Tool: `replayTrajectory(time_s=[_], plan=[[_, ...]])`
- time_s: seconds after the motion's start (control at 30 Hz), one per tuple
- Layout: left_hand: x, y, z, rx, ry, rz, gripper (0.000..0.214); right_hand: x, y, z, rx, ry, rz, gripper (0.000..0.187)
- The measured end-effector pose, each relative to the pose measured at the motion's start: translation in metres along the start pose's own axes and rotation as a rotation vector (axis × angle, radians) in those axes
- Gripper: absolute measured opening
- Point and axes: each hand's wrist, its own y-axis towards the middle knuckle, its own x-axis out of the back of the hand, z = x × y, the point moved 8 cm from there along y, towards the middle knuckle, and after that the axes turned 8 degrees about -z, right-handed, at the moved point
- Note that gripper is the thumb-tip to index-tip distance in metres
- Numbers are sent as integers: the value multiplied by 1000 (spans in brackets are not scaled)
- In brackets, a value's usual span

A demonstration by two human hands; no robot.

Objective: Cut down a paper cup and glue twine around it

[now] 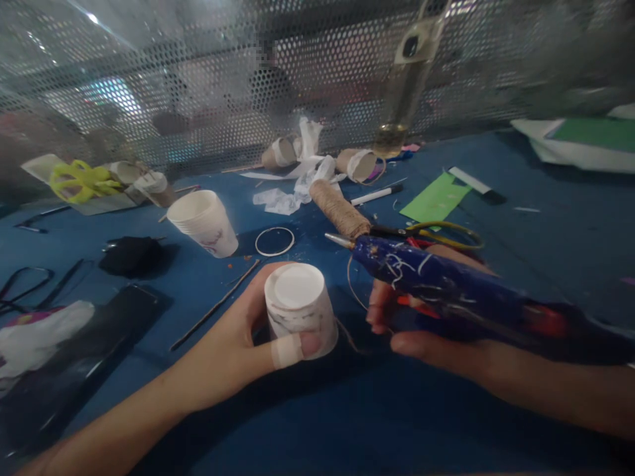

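My left hand (258, 330) is wrapped round an upside-down white paper cup (300, 311), with its base facing up. A strip of tape or bandage circles the thumb. In my right hand (421, 330) is a dark blue hot glue gun (446, 281), its metal nozzle pointing left above the cup's right side. A thin piece of twine (352, 336) trails from the cup toward the right fingers; whether they pinch it too I cannot make out. Just beyond the nozzle lies a roll of brown twine (340, 208).
A stack of paper cups (206, 225) leans at left, near a white ring (274, 242). Scissors (446, 233), green paper (436, 200) and markers lie to the right. A black pouch (84, 357) is at lower left. Perforated metal mesh (213, 86) borders the back.
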Motion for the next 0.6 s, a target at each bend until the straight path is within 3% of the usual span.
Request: replayTrajectory(time_s=[0.13, 0.33, 0.6], plan=[[-1, 2, -2, -17, 87, -86, 52, -7, -2, 4, 51, 86, 41, 35], [-6, 3, -5, -104, 204, -108, 56, -20, -7, -5, -69, 90, 189, 45], [-7, 2, -7, -93, 263, -115, 60, -12, -8, -8, -1, 144, 13, 31]])
